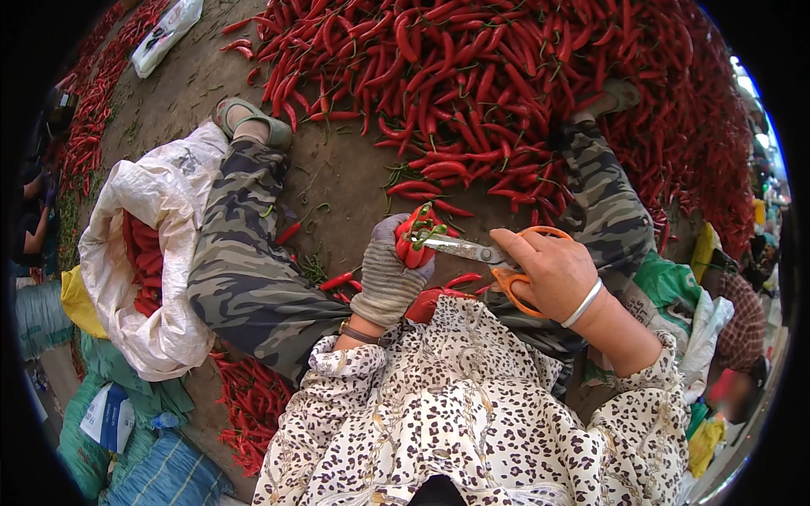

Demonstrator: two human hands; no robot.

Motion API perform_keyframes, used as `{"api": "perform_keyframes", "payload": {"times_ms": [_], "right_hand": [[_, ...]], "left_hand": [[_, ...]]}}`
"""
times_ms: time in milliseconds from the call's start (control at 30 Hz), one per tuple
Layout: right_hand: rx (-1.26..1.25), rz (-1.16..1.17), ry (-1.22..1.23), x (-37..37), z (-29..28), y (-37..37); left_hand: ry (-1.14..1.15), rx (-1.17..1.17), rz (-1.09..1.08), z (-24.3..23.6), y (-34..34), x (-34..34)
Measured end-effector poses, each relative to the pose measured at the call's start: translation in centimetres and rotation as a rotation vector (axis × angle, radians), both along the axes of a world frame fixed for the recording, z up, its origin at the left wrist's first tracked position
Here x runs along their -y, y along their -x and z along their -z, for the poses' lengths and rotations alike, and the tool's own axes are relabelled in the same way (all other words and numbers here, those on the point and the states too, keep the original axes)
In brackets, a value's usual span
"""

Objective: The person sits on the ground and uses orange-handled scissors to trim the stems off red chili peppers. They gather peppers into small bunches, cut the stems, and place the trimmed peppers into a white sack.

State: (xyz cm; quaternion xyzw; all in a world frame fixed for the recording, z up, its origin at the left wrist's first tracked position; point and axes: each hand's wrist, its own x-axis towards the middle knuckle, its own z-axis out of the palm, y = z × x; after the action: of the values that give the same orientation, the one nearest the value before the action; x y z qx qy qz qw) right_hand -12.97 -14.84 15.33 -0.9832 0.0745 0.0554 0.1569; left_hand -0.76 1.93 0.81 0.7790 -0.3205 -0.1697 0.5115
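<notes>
Gloved left hand (390, 274) clutching chillies (415, 239), right hand (553, 268) gripping scissors (472, 250), chilli heap (506, 76) beyond

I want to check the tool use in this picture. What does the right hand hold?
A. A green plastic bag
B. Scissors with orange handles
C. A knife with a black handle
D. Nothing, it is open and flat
B: the right hand has its fingers through the orange handles of the scissors, whose blades point at the red chillies bunched in the gloved left hand.
</notes>
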Motion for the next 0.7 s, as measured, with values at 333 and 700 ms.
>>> {"api": "perform_keyframes", "payload": {"times_ms": [333,700], "right_hand": [[-0.09,0.076,-0.095,0.3,1.4,1.3],[-0.074,0.063,0.0,2.1,1.4,2.4]], "left_hand": [[-0.041,-0.005,0.037,-0.3,0.2,0.3],[-0.082,-0.108,0.019,-0.4,0.0,0.4]]}}
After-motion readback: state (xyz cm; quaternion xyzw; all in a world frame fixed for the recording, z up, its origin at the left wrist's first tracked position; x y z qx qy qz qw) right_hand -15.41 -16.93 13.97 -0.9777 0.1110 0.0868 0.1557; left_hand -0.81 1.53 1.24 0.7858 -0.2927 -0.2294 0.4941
